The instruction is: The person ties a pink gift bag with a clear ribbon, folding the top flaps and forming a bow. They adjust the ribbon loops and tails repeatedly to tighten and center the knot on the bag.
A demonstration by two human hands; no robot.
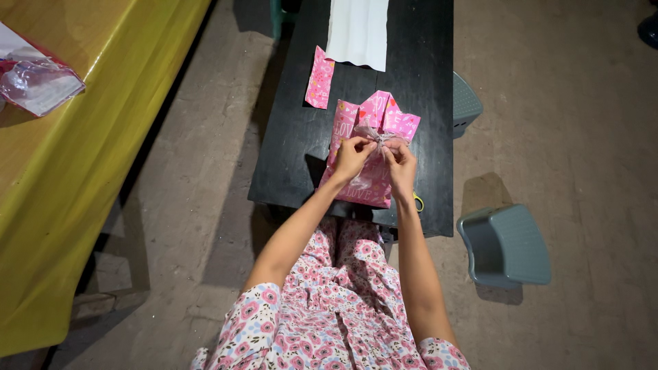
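Pink paper-wrapped parcel (370, 154) on dark surface (425, 82); left hand (351, 159) and right hand (401, 164) fingers pinch thin ribbon (375, 135) closed; even tension would likely keep the knot centred.

grey stool (506, 245), yellow table (82, 137), white paper (358, 31)
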